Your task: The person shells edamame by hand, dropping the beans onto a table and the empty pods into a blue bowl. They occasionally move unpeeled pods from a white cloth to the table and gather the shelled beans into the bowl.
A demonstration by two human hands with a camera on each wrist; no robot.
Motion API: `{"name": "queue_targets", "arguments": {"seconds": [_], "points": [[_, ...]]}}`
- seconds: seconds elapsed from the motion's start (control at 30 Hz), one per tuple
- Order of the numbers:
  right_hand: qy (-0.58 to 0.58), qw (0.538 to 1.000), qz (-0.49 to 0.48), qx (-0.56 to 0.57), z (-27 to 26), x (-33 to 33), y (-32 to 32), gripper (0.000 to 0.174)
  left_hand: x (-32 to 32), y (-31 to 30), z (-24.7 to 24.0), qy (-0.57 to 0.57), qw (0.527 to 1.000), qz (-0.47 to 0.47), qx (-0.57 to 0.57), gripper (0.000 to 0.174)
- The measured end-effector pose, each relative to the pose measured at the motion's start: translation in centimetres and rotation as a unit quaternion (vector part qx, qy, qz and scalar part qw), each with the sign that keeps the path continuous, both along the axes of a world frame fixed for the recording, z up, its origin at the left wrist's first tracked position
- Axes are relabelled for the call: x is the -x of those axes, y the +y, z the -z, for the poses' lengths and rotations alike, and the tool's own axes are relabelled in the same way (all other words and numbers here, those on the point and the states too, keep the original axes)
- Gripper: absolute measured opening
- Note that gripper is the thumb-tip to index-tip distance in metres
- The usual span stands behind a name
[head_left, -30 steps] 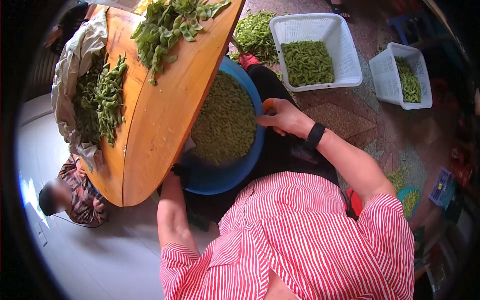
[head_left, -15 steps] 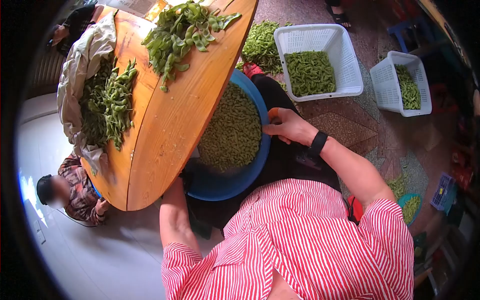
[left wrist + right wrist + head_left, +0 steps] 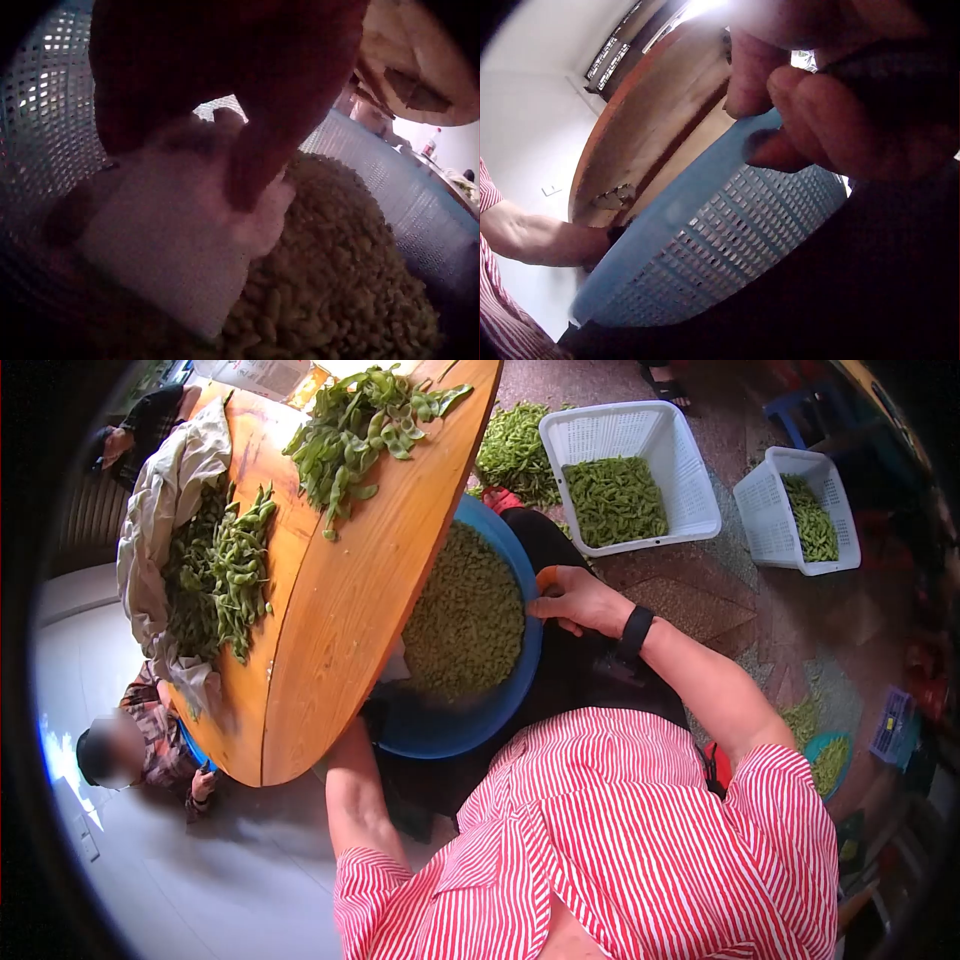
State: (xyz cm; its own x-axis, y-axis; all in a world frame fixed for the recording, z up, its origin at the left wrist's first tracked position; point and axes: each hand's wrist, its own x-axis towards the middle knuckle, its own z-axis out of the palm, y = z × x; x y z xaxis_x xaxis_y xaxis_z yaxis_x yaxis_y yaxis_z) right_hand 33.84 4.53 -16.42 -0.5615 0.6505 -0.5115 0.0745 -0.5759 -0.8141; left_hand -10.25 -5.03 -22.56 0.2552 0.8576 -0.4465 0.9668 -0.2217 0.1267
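Partly beneath the bench [image 3: 330,590], the blue basket [image 3: 440,741] of beans [image 3: 465,610], probably heavy, best held by its rim, is pinched there by the right hand [image 3: 590,603], a white scrap [image 3: 172,232] by the left hand [image 3: 289,71].

Exposure is varying by view.
The head view is rendering brightly, fisheye distortion bending its edges into black corners, glare whitening the left edge. The left wrist view is running dim and soft, silhouetting the left hand [image 3: 225,67]; glare is flaring at the right wrist view's upper centre.
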Motion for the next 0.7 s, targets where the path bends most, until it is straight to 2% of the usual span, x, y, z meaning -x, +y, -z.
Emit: {"name": "queue_targets", "arguments": {"seconds": [0.7], "points": [[-0.007,1.000,0.009,-0.024,1.1,0.7,-1.1,0.032,-0.9,2.6,-2.3,0.013,0.996,0.066,-0.064,0.045]]}}
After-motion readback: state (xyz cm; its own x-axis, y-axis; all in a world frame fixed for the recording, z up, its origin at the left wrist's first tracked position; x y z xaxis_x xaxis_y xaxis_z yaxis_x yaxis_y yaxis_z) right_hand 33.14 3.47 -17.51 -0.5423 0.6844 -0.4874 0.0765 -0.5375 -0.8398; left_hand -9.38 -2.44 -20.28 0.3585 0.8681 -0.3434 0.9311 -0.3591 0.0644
